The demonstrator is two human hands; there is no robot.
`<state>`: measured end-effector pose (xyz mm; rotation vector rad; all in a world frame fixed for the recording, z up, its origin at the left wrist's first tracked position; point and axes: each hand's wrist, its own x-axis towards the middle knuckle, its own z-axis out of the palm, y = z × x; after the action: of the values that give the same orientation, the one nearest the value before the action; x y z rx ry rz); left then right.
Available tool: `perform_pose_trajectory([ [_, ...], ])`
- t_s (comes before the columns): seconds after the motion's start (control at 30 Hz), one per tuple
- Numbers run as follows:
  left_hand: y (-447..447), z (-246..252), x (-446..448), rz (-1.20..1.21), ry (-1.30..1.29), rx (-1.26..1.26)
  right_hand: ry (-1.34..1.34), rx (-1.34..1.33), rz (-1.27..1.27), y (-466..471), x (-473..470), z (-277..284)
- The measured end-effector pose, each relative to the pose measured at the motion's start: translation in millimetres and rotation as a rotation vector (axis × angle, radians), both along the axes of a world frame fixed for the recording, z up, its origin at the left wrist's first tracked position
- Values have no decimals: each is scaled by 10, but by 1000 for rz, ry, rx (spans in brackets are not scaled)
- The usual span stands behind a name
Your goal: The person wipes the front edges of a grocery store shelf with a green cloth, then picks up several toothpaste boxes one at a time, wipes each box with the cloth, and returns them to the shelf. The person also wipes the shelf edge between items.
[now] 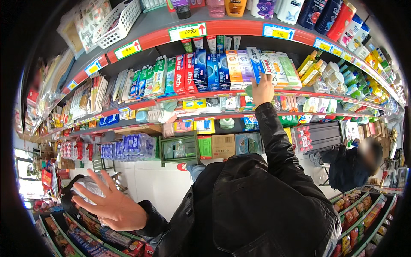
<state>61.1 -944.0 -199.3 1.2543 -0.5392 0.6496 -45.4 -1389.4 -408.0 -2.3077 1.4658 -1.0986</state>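
Observation:
My right hand reaches to the middle shelf, its fingers against the lower ends of a blue-and-white toothpaste box and a white-and-red toothpaste box. Whether it grips either box is not clear. Left of it stand a purple-and-white box, an orange-and-white box and dark blue boxes. Light green and white boxes are on its right. My left hand is raised at the lower left with spread fingers, holding nothing, away from the shelf.
Red-edged shelf rims curve across above. A green-framed stool, wrapped bottle packs and cardboard boxes stand low in front. A person in dark clothes is at the right; another person is partly behind my left hand.

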Motion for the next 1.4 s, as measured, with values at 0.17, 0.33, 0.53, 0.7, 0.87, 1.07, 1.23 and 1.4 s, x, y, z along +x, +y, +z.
perform_pose_trajectory([
  [0.17,-149,-242,-89,-138,-103,128,67,134,-114,-99,-134,18],
  [0.33,-320,-388,-291,-439,222,301,87,159,-192,-180,-9,-93],
  [0.53,-190,-605,-279,-436,375,480,184,226,-237,-194,82,-23],
  [0.7,-109,-660,-273,-386,432,446,110,307,-203,-238,-44,18],
  [0.87,-63,-639,-224,-334,440,456,18,355,-185,-26,-261,-112],
  [1.07,-196,-662,-218,-522,521,447,81,257,-125,-15,-326,-164],
  [1.23,-328,-604,-165,-504,486,502,119,42,-143,358,-476,102],
  [1.4,-375,-628,-120,-517,440,655,-34,-115,-81,766,-941,829],
])
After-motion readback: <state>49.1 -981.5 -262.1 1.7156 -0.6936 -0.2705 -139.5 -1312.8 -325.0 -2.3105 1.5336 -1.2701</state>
